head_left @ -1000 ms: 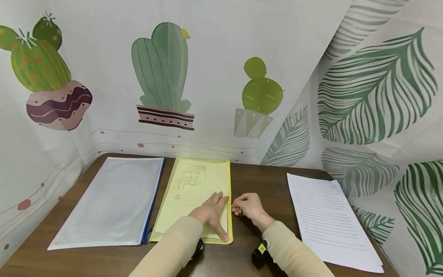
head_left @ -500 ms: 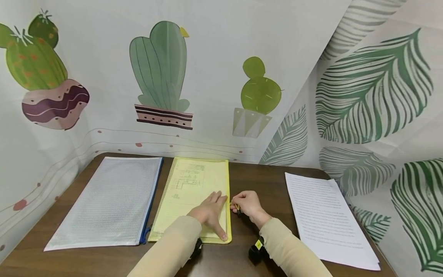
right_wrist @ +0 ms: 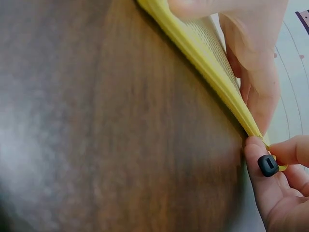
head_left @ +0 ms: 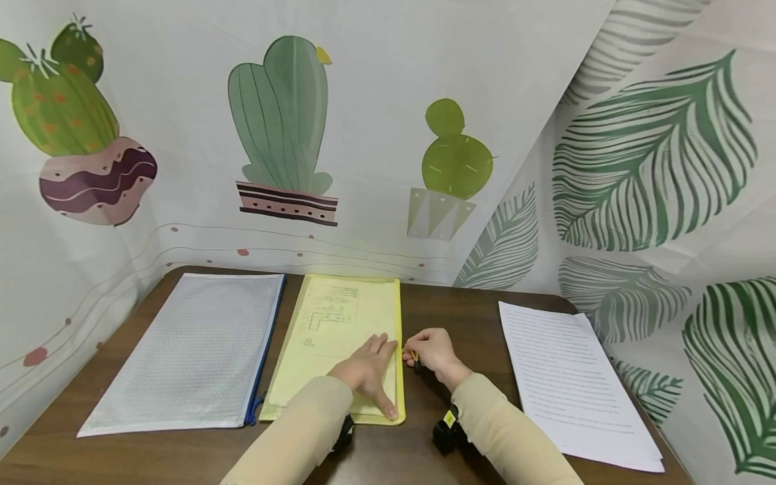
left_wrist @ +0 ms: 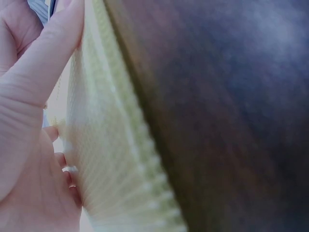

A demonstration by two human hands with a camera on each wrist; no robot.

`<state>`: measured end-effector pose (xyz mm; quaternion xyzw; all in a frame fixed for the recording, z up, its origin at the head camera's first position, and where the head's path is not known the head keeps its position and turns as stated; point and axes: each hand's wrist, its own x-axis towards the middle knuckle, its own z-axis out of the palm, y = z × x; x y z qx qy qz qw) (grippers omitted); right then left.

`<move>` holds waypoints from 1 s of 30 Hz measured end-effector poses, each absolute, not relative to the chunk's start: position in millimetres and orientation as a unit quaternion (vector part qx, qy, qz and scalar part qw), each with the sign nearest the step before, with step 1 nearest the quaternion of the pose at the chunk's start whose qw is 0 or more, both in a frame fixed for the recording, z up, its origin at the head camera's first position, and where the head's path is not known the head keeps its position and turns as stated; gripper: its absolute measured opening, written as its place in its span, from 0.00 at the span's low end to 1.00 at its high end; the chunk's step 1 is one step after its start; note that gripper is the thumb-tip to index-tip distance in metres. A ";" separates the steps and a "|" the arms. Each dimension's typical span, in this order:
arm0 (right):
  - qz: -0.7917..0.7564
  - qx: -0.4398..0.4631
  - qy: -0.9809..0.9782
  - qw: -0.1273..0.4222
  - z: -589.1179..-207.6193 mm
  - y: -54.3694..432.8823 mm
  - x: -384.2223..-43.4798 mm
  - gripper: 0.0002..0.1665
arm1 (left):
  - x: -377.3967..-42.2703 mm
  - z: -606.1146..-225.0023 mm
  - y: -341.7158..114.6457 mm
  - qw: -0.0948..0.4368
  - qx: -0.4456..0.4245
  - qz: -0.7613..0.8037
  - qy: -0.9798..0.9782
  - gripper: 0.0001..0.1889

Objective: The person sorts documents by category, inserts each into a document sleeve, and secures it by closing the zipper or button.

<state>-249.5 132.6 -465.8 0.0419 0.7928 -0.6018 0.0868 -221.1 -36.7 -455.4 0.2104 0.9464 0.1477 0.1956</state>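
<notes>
A yellow mesh zipper pouch (head_left: 297, 377) lies flat on the table, with a sheet bearing a printed drawing showing through it. My left hand (head_left: 366, 372) rests on its lower right part, fingers straight and thumb out toward the near right corner. Just off the right edge, my right hand (head_left: 432, 350) pinches the zipper pull (right_wrist: 268, 165), a yellow loop with a black end, between thumb and fingers. In the right wrist view the yellow zipper (right_wrist: 212, 72) runs from beside the left hand down to those fingertips. The left wrist view shows the left thumb (left_wrist: 53, 53) on the mesh.
To the left lies a white mesh pouch (head_left: 188, 357) with a blue zipper edge and a blue pull. A stack of printed paper (head_left: 576, 384) sits at the right side of the brown table (head_left: 461, 310). A cactus-patterned cloth (head_left: 376, 135) hangs behind.
My right hand has slid a little farther from me along the pouch's right edge, still pinching the zipper pull. The left hand stays in place. The head view has shifted slightly.
</notes>
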 end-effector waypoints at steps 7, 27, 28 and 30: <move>-0.602 0.047 0.793 0.080 -467.4 131.6 -254.1 0.06 | -218.8 -448.3 -37.0 0.205 0.209 0.145 0.945 0.70; -0.612 0.058 0.786 0.068 -469.0 128.5 -269.0 0.06 | -216.9 -446.9 -37.9 0.204 0.208 0.137 0.947 0.70; -0.611 0.058 0.786 0.067 -468.9 128.1 -269.7 0.06 | -216.8 -447.1 -38.2 0.203 0.208 0.138 0.947 0.70; -0.610 0.057 0.788 0.064 -468.5 127.8 -270.6 0.06 | -217.2 -446.8 -38.2 0.203 0.209 0.141 0.946 0.70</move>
